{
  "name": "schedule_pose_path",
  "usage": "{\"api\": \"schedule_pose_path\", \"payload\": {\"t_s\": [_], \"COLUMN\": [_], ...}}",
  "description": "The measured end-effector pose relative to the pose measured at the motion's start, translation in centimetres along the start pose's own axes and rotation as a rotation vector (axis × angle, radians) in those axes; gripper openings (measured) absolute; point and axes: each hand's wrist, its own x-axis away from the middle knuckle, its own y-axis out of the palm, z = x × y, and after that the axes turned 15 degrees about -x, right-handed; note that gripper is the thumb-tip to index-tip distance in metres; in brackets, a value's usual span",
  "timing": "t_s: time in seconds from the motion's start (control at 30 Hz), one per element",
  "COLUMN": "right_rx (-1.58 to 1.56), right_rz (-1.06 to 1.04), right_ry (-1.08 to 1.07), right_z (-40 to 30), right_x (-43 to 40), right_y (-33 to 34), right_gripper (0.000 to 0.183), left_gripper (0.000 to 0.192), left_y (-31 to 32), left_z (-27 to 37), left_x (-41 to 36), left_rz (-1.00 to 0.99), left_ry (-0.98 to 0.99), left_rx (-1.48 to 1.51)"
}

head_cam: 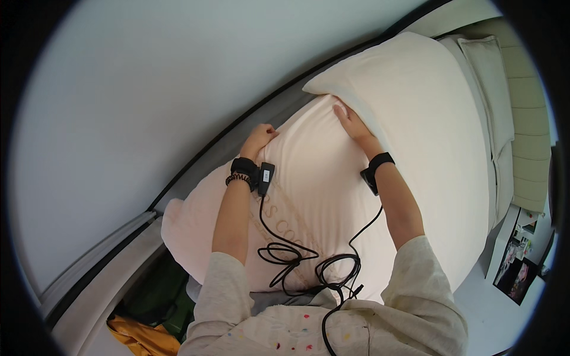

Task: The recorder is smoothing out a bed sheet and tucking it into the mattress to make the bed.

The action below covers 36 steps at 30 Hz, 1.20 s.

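A pale pink duvet (320, 178) covers the bed before me, with lettering and tan stripes printed on its near part. My left hand (260, 139) is at its wall-side edge, fingers curled in on the fabric. Further right, my right hand (355, 126) grips the duvet beside a turned-back fold (401, 98); some of its fingers are hidden by cloth. Creases run through the fabric between both hands. Each wrist wears a black strap with a small device, the left device (266, 179) and the right device (369, 180), and looped black cables (289, 256) lie over the duvet.
A white wall (133, 89) runs along the bed's far side, above a grey mattress edge (276, 109). Grey pillows (487, 89) lean by a padded headboard (530, 124). Dark green and orange cloth items (142, 336) lie low at left. A dark picture or screen (516, 280) is at right.
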Motion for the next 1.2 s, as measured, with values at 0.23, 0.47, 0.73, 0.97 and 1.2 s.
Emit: {"api": "schedule_pose_path", "payload": {"t_s": [0.23,0.47,0.73,0.97,1.2], "right_rx": [0.092,0.126,0.131,0.136,0.374], "right_rz": [-0.062,-0.116,-0.191,-0.142,0.086], "right_ry": [0.069,0.126,0.004,-0.054,0.084], "right_z": [-1.2,-2.2,-2.4,0.9,0.4], "right_x": [-1.3,-2.0,-3.3,-3.1,-4.2], "right_y": [-0.7,-0.9,-0.4,-1.7,-1.5], "right_gripper": [0.045,0.043,0.039,0.036,0.034], "left_gripper": [0.020,0.022,0.029,0.043,0.049], "left_y": [-0.3,1.4,1.3,-1.5,1.3], "left_z": [3.1,2.8,-3.8,4.7,7.3], "left_x": [0.5,-0.7,1.0,10.2,20.3], "left_rz": [0.303,0.317,0.012,0.299,0.721], "left_ry": [-0.238,-0.435,0.128,-0.097,0.115], "left_rx": [-0.187,-0.249,-0.603,-0.131,-0.721]}}
